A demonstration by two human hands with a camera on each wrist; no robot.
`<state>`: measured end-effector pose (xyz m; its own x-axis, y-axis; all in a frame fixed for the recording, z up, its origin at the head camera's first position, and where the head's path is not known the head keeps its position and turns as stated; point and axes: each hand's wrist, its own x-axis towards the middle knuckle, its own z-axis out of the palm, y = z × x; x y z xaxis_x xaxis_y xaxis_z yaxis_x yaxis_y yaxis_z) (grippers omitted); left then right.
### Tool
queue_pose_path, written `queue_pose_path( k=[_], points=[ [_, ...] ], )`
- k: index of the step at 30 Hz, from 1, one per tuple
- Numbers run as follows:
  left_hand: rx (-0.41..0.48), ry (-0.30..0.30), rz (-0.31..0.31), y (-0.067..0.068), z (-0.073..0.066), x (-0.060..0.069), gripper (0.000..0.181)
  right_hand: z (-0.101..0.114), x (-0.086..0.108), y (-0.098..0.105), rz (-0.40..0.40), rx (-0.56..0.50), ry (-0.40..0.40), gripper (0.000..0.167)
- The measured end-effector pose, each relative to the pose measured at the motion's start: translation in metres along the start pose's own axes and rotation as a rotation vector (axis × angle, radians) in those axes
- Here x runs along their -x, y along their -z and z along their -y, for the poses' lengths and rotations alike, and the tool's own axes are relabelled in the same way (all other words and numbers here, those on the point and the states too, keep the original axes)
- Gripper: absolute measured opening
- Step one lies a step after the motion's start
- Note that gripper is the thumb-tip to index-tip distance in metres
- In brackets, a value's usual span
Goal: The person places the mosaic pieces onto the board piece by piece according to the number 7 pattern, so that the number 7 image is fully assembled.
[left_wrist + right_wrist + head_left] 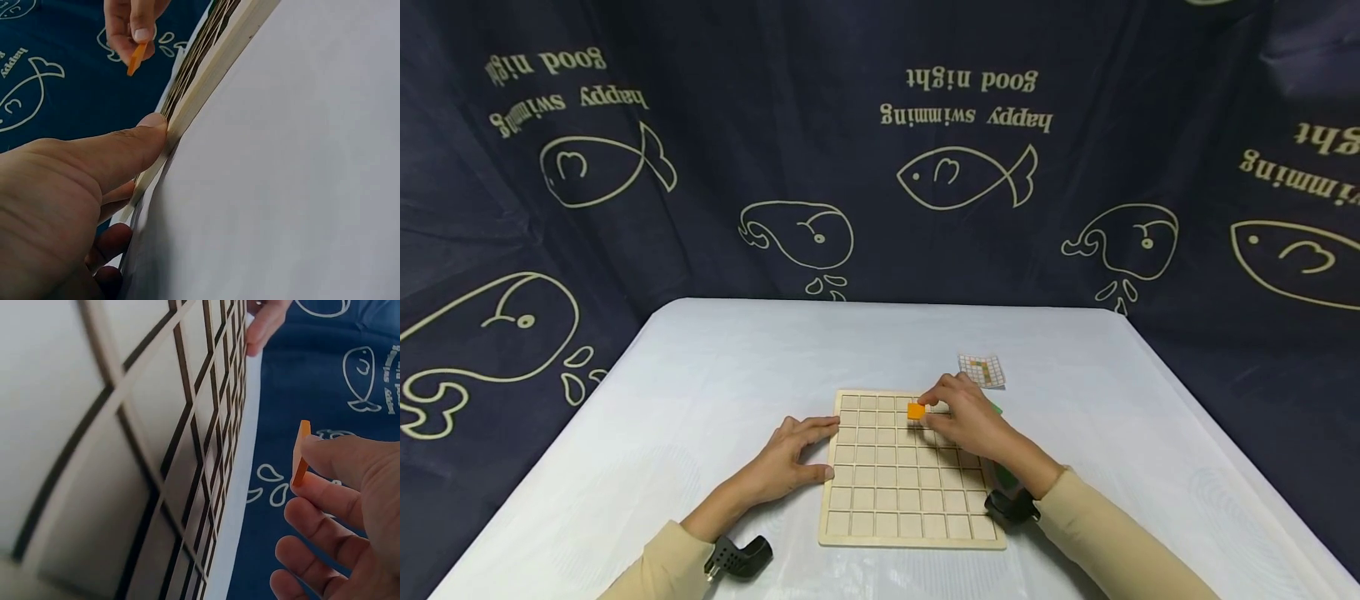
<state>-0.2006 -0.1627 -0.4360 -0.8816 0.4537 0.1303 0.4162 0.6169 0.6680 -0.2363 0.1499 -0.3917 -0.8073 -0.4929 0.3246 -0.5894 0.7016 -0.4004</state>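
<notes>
A wooden grid board with square cells lies on the table. My left hand rests against its left edge, thumb and index finger spread apart along the rim; in the left wrist view the thumb presses the wooden rim. Over the upper middle of the grid, my right hand pinches a small flat orange square tile between thumb and index finger. The right wrist view shows this orange tile edge-on, apart from the board, with the other fingers loosely curled.
A small printed card with a coloured grid pattern lies beyond my right hand. Green pieces are partly hidden beneath the right forearm, beside the board. A white cloth covers the table, and a dark patterned curtain hangs behind it.
</notes>
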Motion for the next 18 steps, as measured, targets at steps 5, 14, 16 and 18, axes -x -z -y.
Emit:
queue_pose_path(
  k=[5,14,16,18],
  points=[
    [0.001,-0.007,-0.009,0.0,0.0,0.0,0.065,0.006,-0.009,-0.004,0.021,-0.005,0.007,0.02],
    [-0.005,-0.043,-0.023,-0.002,0.003,-0.001,0.064,0.011,-0.022,-0.012,0.072,-0.005,-0.001,0.022],
    [0.0,-0.041,-0.02,-0.002,0.003,-0.001,0.064,0.012,-0.024,-0.014,0.082,-0.016,0.001,0.022],
    [0.002,-0.041,-0.016,-0.002,0.003,-0.001,0.065,0.012,-0.026,-0.017,0.088,-0.021,0.001,0.022]
  ],
)
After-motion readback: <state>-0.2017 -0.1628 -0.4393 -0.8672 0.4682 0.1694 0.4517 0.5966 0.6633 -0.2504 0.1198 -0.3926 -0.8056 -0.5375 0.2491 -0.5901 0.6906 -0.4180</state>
